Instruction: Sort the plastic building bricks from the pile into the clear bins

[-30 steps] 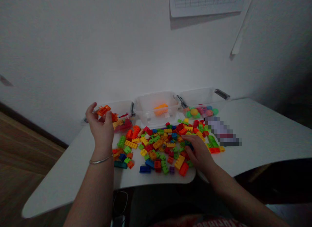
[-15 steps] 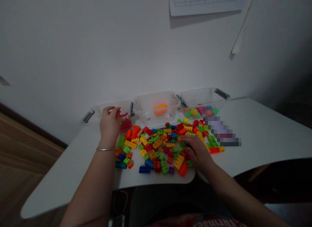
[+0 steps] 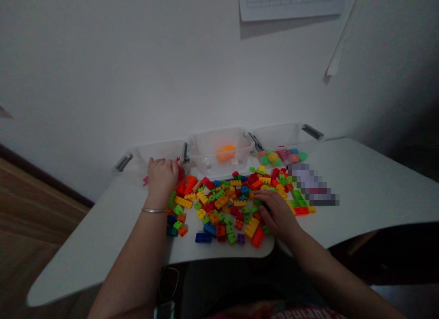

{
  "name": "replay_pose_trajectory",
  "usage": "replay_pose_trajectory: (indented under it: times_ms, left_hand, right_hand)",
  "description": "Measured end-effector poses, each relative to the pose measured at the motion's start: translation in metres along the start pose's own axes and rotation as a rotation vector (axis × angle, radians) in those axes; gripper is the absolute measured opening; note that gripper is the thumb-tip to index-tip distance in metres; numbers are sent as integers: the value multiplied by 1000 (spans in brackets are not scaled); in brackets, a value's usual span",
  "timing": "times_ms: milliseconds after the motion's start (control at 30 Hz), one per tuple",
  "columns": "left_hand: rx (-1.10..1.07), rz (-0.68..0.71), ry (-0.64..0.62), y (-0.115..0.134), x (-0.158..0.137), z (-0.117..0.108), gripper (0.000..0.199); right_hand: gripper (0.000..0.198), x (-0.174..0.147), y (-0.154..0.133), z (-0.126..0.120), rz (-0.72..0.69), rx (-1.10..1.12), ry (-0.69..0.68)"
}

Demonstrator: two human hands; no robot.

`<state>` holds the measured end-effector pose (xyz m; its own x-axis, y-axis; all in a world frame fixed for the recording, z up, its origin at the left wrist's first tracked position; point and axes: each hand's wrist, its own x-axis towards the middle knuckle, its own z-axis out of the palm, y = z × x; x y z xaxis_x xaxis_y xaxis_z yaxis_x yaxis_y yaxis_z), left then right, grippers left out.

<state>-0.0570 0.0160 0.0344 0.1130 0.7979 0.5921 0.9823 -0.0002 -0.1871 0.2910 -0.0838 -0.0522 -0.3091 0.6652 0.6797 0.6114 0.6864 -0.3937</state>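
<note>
My left hand (image 3: 163,178) is palm down over the left clear bin (image 3: 161,148), its knuckles bent. The fingertips are hidden behind the hand, so I cannot see whether they hold anything. Red pieces (image 3: 181,172) show in that bin beside the fingers. At the right side of a loose pile of toy building bricks (image 3: 221,202) rests my right hand (image 3: 279,214), fingers stretched forward and thumb apart, with nothing visible in it. A yellow brick (image 3: 252,228) and an orange-red brick (image 3: 258,237) lie close to its thumb side.
The middle clear bin (image 3: 206,161) holds an orange toy (image 3: 226,152). Colourful rounded toys (image 3: 273,157) are in the right clear bin (image 3: 284,131). A blurred-out flat object (image 3: 313,186) lies right of the bricks on the white table (image 3: 370,182). The wall stands behind the bins.
My left hand has moved slightly right and turned palm down over the left bin; the small orange-red piece seen at its fingertips no longer shows. My right hand has stayed nearly still.
</note>
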Motion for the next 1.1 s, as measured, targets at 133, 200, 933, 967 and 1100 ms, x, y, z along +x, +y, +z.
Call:
replay_pose_trajectory:
  times_ms: [133, 200, 933, 967, 1100]
  left_hand:
    - [-5, -29, -40, 3, 0, -5, 50]
    - [-24, -31, -73, 2, 1, -7, 53]
    - [-493, 97, -190, 99, -83, -56, 30]
    - [-481, 109, -202, 103, -86, -56, 29]
    - [-429, 120, -225, 110, -93, -50, 28]
  right_hand:
    - [25, 0, 0, 0, 4, 1, 1]
    - [25, 0, 0, 0, 4, 6, 5]
    - [28, -1, 1, 1, 31, 7, 0]
    - [28, -1, 1, 0, 24, 6, -2]
    - [32, 0, -1, -2, -32, 26, -20]
